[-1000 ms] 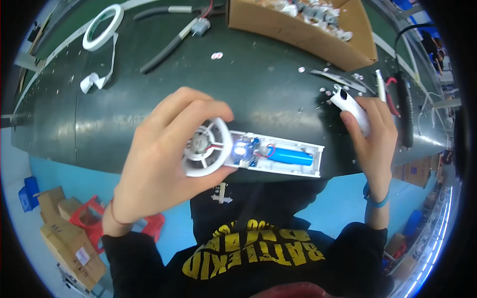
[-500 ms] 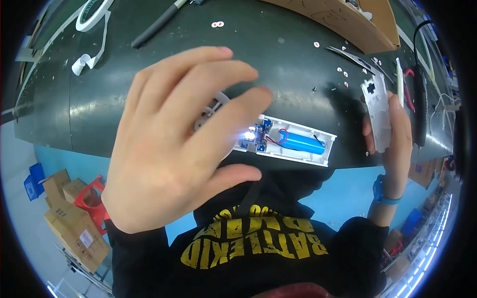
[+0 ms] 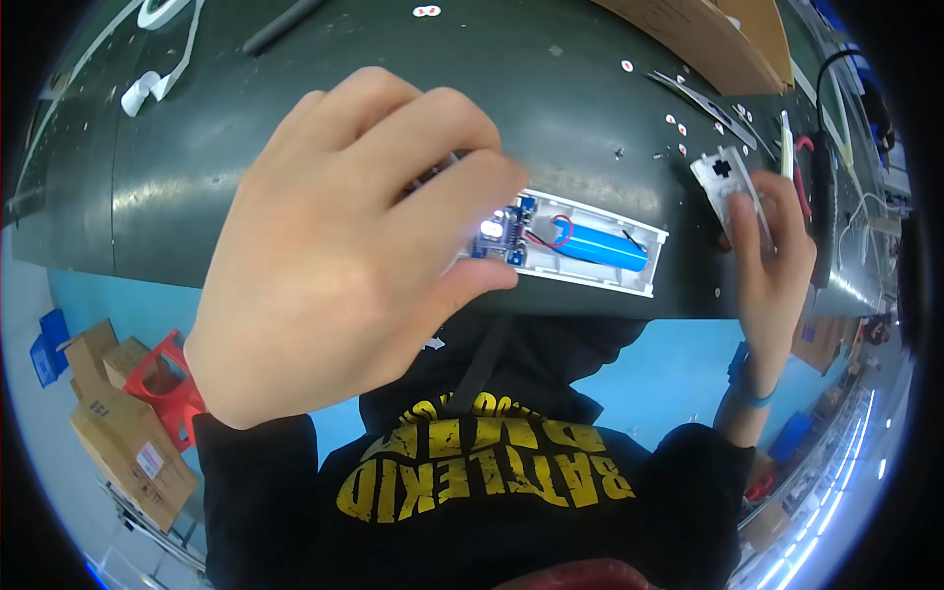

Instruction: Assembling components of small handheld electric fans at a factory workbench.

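My left hand (image 3: 334, 256) is closed around the left end of a white plastic housing (image 3: 590, 284), thumb on the near side and fingers on the far side. Inside the open housing lie a blue cylindrical battery (image 3: 605, 248) with thin red and black wires and a blue circuit board (image 3: 515, 236) with a bright white light lit. The hand hides the housing's left part. To the right, my right hand (image 3: 772, 246) grips a white plastic cover (image 3: 710, 179) with a cross-shaped cutout at its far end. The cover is apart from the housing.
Tweezers (image 3: 703, 106) and red-handled pliers (image 3: 805, 177) lie at the right by a cardboard box (image 3: 698, 39). Small red-and-white stickers (image 3: 627, 66) and tiny screws (image 3: 619, 153) dot the dark table (image 3: 197, 197). White tape (image 3: 147, 88) trails at far left.
My left thumb and fingers have closed onto the housing, where they hovered spread over it before. My right hand has turned the cover and shifted it slightly left. The view has shifted slightly.
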{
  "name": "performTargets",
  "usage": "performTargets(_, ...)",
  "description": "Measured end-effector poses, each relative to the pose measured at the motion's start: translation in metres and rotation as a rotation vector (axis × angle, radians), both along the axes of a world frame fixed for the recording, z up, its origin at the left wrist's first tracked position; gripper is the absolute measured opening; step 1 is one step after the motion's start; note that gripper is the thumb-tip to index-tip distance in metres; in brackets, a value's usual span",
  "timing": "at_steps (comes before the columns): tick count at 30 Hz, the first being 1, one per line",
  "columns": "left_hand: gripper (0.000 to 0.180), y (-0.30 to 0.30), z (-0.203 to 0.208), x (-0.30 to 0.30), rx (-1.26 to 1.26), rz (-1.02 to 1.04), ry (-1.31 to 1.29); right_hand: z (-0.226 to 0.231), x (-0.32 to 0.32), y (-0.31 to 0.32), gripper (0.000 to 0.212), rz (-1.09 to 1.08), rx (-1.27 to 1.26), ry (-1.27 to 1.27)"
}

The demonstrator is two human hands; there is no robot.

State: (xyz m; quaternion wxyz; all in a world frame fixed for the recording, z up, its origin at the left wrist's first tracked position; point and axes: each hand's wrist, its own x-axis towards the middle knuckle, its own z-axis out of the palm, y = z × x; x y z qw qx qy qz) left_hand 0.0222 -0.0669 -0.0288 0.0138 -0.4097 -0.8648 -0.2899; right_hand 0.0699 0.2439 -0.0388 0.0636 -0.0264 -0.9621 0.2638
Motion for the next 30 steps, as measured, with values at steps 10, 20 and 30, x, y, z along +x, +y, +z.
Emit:
performTargets(10,0.043,-0.008,0.010,0.002,-0.065,0.067,0.016,0.019,-0.031,0.035,0.033,-0.141,0.313,0.291)
performTargets(20,0.040,-0.004,0.000,0.001,-0.068,-0.017,0.049,0.001,-0.050,0.209,0.064,-0.572,0.697,-0.033)
performTargets(30,0.040,0.000,0.000,-0.009,-0.285,-0.096,0.193,0.074,-0.035,0.178,0.040,-0.288,-1.317,0.211)
